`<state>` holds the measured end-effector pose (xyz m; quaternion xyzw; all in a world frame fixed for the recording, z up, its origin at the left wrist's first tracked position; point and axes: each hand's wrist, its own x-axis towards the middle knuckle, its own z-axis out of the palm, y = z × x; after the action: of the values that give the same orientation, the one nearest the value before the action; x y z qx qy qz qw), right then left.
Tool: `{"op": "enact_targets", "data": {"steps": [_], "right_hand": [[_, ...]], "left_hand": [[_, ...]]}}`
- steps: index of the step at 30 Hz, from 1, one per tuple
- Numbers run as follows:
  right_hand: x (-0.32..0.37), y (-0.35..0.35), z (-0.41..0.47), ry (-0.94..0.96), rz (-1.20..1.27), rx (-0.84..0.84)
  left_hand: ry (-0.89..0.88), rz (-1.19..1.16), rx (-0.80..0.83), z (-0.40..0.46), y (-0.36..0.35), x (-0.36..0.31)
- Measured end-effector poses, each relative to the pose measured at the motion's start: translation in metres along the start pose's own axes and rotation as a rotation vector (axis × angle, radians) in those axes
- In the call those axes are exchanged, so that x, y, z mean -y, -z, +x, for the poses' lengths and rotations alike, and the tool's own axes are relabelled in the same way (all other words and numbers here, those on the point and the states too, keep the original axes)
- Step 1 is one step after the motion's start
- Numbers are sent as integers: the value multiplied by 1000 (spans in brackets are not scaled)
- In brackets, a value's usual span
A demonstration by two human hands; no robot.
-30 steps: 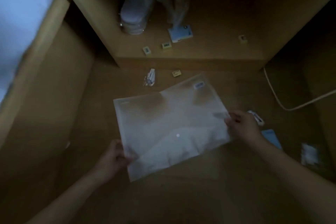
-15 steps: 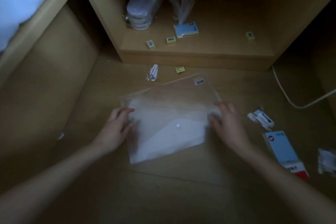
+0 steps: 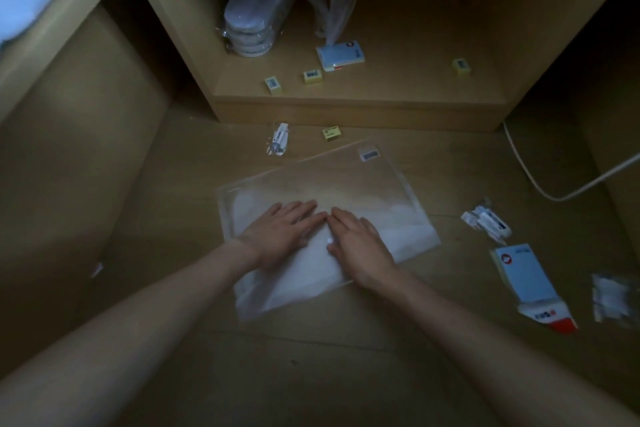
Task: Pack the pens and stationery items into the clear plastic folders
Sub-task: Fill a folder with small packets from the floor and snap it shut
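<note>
A clear plastic folder [image 3: 363, 184] with a barcode label and a white snap button lies flat on the wooden floor. My left hand [image 3: 282, 234] and my right hand [image 3: 358, 243] both press flat on its flap near the middle, fingers straight, fingertips almost touching. The snap button [image 3: 329, 240] shows beside my right thumb. A blue-and-red stationery pack [image 3: 530, 284] and a small wrapped bundle [image 3: 488, 222] lie on the floor to the right. Another wrapped bundle [image 3: 278, 144] and a yellow eraser box [image 3: 331, 133] lie beyond the folder.
An open wooden cabinet shelf [image 3: 360, 99] ahead holds a stack of tape rolls [image 3: 249, 28], a plastic bag [image 3: 332, 3], a blue pack [image 3: 341, 55] and three small yellow boxes. A white cable [image 3: 540, 184] runs along the right. A crumpled wrapper [image 3: 611, 298] lies far right.
Both hands moved from the folder's side edges to its middle and now press down on the flap. The folder has been laid flat on the floor.
</note>
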<state>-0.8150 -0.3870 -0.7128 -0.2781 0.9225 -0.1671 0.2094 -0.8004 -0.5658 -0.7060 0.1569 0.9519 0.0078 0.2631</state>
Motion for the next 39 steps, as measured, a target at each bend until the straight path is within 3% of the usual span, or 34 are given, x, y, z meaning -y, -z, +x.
{"op": "enact_targets", "data": {"steps": [8,13,17,24,29,33,39], "right_hand": [[-4,2,4,1,37,-100],[-4,4,13,-80,225,-44],[-7,2,10,-136,424,-110],[-9,12,5,-155,544,-89],[-8,18,-13,-112,558,-92],[-14,25,-42,28,433,-145],[-43,22,-94,52,342,-283]], "left_hand": [[-41,-65,-98,2,-26,13],[-41,-154,-133,3,-22,16],[-33,-80,-157,2,-23,12],[-22,-39,-125,3,-21,11],[-3,-24,-105,-1,-21,7],[9,-36,-243,-6,-28,-7],[269,13,-133,-27,-30,-56]]}}
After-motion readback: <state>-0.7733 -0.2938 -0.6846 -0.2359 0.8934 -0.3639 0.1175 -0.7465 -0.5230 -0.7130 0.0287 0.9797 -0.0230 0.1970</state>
